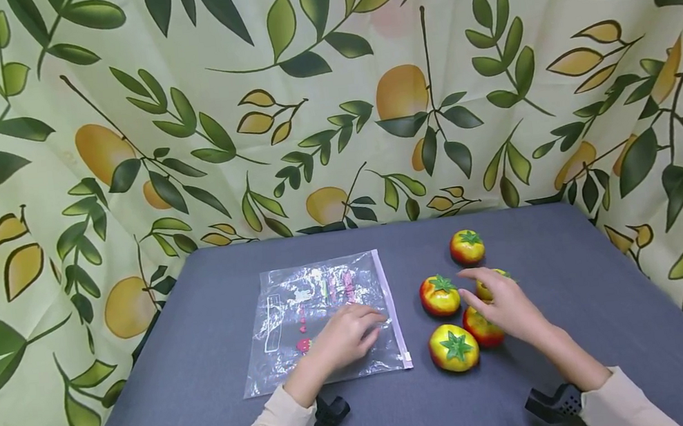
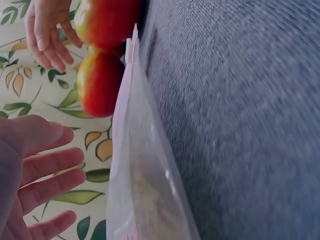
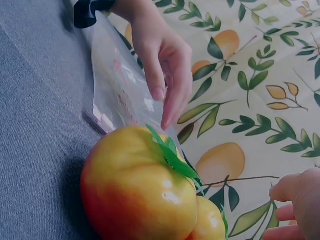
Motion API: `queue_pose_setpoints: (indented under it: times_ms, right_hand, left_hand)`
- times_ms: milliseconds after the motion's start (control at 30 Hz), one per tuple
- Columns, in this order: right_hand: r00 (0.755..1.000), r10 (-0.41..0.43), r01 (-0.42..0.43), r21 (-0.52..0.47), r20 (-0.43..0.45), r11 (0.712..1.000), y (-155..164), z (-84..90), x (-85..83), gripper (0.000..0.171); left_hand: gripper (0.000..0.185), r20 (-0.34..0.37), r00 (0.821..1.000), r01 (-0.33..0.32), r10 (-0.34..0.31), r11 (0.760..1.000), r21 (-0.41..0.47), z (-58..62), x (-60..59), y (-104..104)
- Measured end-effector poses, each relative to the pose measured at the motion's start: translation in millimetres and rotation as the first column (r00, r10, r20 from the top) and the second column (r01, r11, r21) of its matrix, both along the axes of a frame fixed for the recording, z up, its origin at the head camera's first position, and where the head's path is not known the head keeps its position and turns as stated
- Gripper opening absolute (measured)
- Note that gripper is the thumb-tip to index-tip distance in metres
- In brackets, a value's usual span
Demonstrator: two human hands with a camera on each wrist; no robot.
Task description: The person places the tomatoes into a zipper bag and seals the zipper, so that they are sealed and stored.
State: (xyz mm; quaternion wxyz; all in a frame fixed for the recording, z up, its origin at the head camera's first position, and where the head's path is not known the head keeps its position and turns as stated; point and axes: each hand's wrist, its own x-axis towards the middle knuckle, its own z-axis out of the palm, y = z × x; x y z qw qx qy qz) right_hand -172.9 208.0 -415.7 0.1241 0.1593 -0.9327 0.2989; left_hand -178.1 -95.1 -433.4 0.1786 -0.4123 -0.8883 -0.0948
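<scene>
Left hand: your left hand point(image 1: 345, 337) hovers over the clear zip bag point(image 1: 302, 314), fingers relaxed and slightly spread, pinching nothing; the left wrist view shows the fingers point(image 2: 45, 175) loose, and whether the tips touch the plastic you cannot tell.

Right hand: your right hand point(image 1: 504, 303) hangs over the cluster of tomatoes, fingers loosely extended toward 10 o'clock, gripping none of them.

Zip bag: it lies flat on the grey table point(image 1: 573, 272), at 9 o'clock from the tomatoes, its zipper edge point(image 1: 391, 305) facing them.

Tomatoes: five yellow-red toy tomatoes sit at 3 o'clock from the bag. The far tomato point(image 1: 466, 246) stands alone at 12 o'clock of the group. The left tomato point(image 1: 440, 295) sits just beside your right fingertips. The near tomato point(image 1: 453, 348) lies at 6 o'clock. Two more, partly hidden, lie under your right hand.

Backdrop: leaf-and-lemon cloth point(image 1: 330, 103) hangs behind and beside the table.
</scene>
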Motion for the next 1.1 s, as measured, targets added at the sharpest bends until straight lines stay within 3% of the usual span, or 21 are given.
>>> queue_pose_setpoints:
  times_ms: [233, 500, 833, 1100]
  right_hand:
    - [1.000, 0.017, -0.017, -0.001, 0.025, 1.000, -5, 1.5, 1.2, 0.036]
    - [1.000, 0.018, -0.018, 0.013, 0.014, 1.000, -9, 0.4, 0.1, 0.034]
    - [0.999, 0.023, -0.023, 0.000, 0.041, 1.000, -9, 0.5, 1.2, 0.034]
    - [0.999, 0.031, -0.031, 0.001, 0.021, 1.000, -8, -0.5, 1.0, 0.032]
  left_hand:
    - [0.021, 0.030, 0.999, 0.021, -0.020, 0.999, -0.029, -5.3, -1.5, 16]
    - [0.021, 0.081, 0.997, 0.004, 0.003, 0.997, -0.081, -9.9, -2.4, 28]
    - [0.022, 0.074, 0.997, -0.005, 0.017, 0.986, -0.169, -19.1, -5.9, 37]
    - [0.016, 0.038, 0.999, 0.019, -0.014, 0.991, -0.135, -21.0, -7.9, 38]
